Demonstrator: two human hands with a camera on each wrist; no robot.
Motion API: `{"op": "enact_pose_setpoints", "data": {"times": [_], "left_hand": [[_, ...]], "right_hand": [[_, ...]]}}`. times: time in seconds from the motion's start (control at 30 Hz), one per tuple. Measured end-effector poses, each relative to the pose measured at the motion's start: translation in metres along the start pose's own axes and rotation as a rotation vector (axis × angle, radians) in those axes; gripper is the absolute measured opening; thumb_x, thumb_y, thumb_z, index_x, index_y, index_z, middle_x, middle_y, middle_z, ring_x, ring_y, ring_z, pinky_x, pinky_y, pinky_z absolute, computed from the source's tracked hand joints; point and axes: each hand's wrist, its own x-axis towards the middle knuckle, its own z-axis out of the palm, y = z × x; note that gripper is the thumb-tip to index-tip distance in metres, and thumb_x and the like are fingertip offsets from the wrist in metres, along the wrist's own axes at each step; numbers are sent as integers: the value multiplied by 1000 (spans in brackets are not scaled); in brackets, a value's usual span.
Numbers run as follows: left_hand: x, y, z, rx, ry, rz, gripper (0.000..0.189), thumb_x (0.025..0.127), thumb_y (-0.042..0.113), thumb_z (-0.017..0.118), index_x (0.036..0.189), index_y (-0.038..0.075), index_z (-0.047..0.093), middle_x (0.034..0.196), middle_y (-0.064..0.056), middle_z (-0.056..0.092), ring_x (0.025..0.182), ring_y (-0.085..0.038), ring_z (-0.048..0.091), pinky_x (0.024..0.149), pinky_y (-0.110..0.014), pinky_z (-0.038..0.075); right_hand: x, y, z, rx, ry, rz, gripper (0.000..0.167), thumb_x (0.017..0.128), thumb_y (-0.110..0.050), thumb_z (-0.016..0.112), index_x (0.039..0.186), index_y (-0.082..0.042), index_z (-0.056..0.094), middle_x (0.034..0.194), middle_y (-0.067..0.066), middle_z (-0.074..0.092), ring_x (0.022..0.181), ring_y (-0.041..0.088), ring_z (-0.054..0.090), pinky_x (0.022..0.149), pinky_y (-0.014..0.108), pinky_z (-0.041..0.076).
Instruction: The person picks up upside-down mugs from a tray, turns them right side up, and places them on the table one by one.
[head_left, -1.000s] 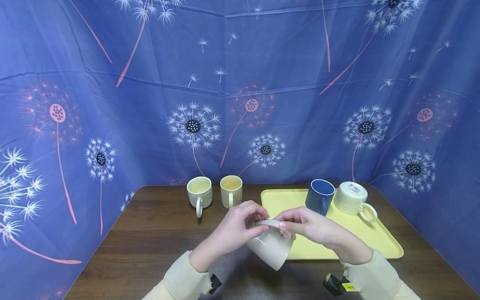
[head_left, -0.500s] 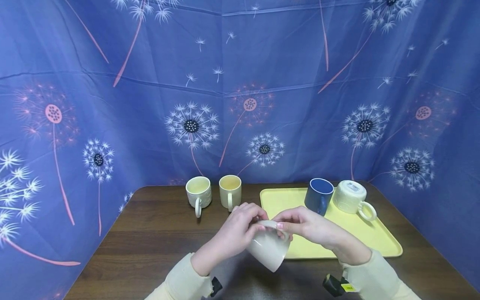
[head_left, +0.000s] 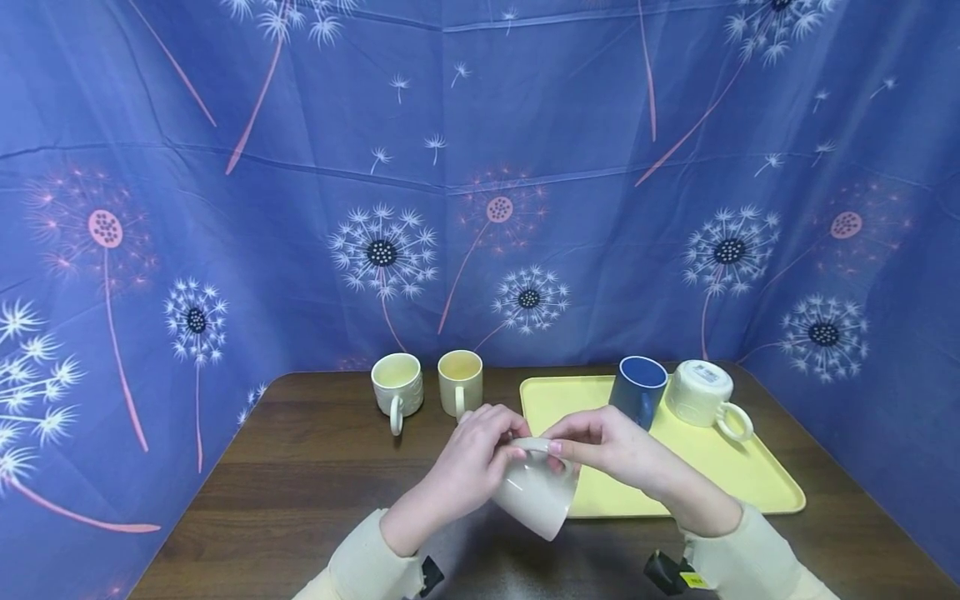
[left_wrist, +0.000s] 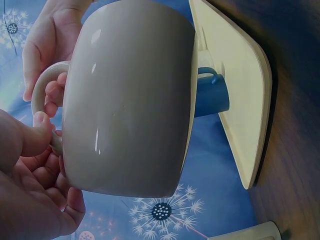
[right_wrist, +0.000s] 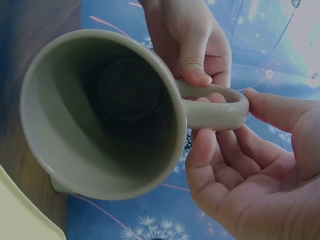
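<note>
A glossy off-white mug [head_left: 536, 500] is held on its side in front of me, handle up, above the dark table. Its mouth faces right; the right wrist view looks into the hollow inside [right_wrist: 127, 95]. My left hand [head_left: 468, 460] grips the left end of the handle [left_wrist: 44, 92] between thumb and curled fingers. At the handle's other end, my right hand [head_left: 622, 450] pinches it with the thumb and fingers. Fingertips of the right hand [right_wrist: 260, 185] reach under the handle's loop. Both hands partly cover the handle in the head view.
Behind on the left stand a textured white mug [head_left: 399, 387] and a cream mug [head_left: 461, 392]. A yellow tray [head_left: 720, 475] at right bears a dark blue mug [head_left: 637, 396] and an upside-down white mug [head_left: 697, 396]. A patterned blue cloth [head_left: 480, 125] hangs behind the table [head_left: 300, 467].
The held mug has turned slightly, its rim end shifting a little left. Both hands keep their hold on the handle; the right hand has risen slightly. The other mugs stay put.
</note>
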Motion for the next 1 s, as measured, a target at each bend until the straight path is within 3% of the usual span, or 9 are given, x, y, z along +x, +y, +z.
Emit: {"op": "enact_pose_setpoints", "data": {"times": [0.33, 0.53, 0.83, 1.0], "left_hand": [[-3, -1, 0, -41, 42, -46, 17, 78, 17, 72, 90, 14, 61, 82, 5, 57, 79, -7, 48, 77, -29, 38], [-4, -1, -1, -49, 61, -89, 19, 76, 15, 73, 90, 14, 60, 82, 6, 56, 79, -9, 48, 77, -29, 40], [-9, -3, 0, -64, 96, -134, 19, 77, 15, 73, 92, 14, 60, 82, 6, 57, 80, -8, 49, 78, -30, 41], [-11, -2, 3, -88, 133, -173, 20, 78, 14, 74, 92, 16, 59, 82, 8, 56, 80, -8, 50, 76, -30, 42]], "right_hand": [[-1, 6, 10, -49, 162, -69, 19, 90, -17, 64, 103, -5, 68, 88, 5, 69, 77, 12, 65, 72, 26, 53], [-2, 9, 17, -72, 281, -181, 18, 87, -10, 66, 104, -5, 67, 97, 5, 70, 85, 11, 66, 76, 26, 54], [-2, 18, 26, -59, 380, -336, 24, 80, 1, 71, 104, -2, 65, 96, 8, 68, 83, 11, 64, 75, 25, 53], [-3, 22, 30, -71, 421, -338, 27, 78, -2, 74, 104, -6, 66, 93, 1, 68, 79, 12, 61, 74, 24, 52]]}}
